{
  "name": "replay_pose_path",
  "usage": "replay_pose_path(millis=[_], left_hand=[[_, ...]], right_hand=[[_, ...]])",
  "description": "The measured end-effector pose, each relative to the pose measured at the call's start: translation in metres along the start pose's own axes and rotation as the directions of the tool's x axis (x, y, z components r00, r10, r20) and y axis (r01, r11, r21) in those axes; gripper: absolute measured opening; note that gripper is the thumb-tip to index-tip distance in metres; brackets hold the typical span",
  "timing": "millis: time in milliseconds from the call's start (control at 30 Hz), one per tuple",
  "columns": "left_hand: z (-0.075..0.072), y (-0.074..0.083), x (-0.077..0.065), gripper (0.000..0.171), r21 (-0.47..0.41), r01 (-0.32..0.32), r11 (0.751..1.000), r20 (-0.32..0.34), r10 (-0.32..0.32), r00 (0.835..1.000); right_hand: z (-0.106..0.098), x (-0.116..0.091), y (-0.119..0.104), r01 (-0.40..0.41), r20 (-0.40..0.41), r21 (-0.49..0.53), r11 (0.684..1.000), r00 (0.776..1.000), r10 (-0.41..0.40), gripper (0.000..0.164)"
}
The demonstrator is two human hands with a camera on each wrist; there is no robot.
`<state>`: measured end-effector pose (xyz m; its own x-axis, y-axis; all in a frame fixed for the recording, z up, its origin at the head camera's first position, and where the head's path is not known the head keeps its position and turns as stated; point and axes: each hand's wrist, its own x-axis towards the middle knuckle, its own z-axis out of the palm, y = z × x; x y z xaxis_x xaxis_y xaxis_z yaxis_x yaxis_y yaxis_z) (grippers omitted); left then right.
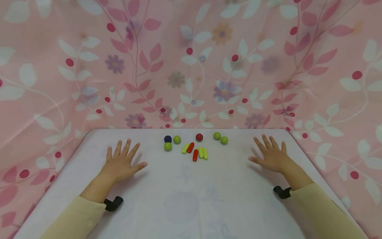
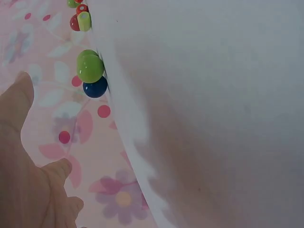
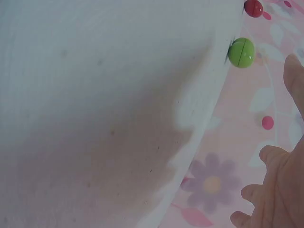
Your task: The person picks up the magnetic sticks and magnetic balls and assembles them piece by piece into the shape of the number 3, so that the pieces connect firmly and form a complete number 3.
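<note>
The left hand (image 1: 120,166) is above the white bench (image 1: 238,189), its grip spread wide. The right hand (image 1: 273,157) is also above it, its grip spread in the same manner. Between the hands, near the bench's far edge, lie from left to right a dark blue ball (image 1: 167,139) with two green balls (image 1: 167,146), a red ball (image 1: 199,137), and another green pair (image 1: 217,135). Nearer to the person than the red ball are three yellow sticks (image 1: 205,154) and two red sticks (image 1: 195,155).
</note>
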<state>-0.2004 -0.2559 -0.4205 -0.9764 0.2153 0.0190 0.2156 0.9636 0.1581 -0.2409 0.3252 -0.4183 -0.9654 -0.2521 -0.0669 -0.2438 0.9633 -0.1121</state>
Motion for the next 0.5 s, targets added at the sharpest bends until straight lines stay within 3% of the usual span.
replay_pose_path(millis=[500], left_hand=[[0.009, 0.028, 0.017, 0.1, -0.012, -0.026, 1.0, -0.004, 0.026, 1.0]], right_hand=[[0.006, 0.012, -0.027, 0.065, -0.007, 0.022, 0.998, 0.998, -0.065, 0.096]])
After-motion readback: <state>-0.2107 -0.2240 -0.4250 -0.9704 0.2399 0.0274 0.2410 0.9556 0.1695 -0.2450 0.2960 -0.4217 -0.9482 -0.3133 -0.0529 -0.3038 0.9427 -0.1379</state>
